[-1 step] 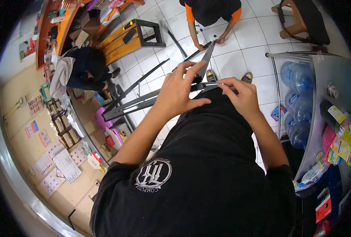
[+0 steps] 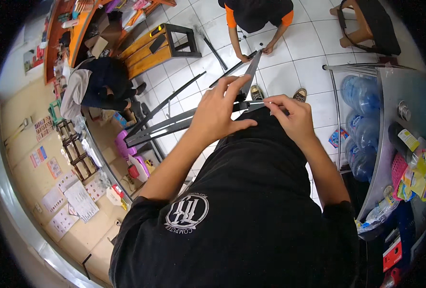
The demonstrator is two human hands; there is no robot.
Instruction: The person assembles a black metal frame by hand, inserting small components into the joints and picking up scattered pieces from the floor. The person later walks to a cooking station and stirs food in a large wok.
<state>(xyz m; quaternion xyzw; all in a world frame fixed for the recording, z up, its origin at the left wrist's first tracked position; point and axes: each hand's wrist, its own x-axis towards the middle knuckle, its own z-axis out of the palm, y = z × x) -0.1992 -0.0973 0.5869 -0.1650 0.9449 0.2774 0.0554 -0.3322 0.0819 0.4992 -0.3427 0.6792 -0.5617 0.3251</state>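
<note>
A black metal frame (image 2: 179, 116) of long flat bars stretches from the left across to a corner joint in front of my waist. My left hand (image 2: 214, 115) is spread over this frame beside the joint, thumb stretched out to the right, gripping nothing that I can see. My right hand (image 2: 295, 117) pinches a thin silver rod (image 2: 257, 102) between thumb and index finger. The rod's far end points left at the joint and seems to meet it; its exact kind is too small to tell.
Across from me a person in a black and orange shirt (image 2: 256, 14) touches the frame's far end with both hands. A second person (image 2: 102, 81) is at the left. Wooden bench (image 2: 148, 55), loose black bar (image 2: 215, 54), water jugs (image 2: 366, 127) and a stool (image 2: 361, 24) stand or lie around.
</note>
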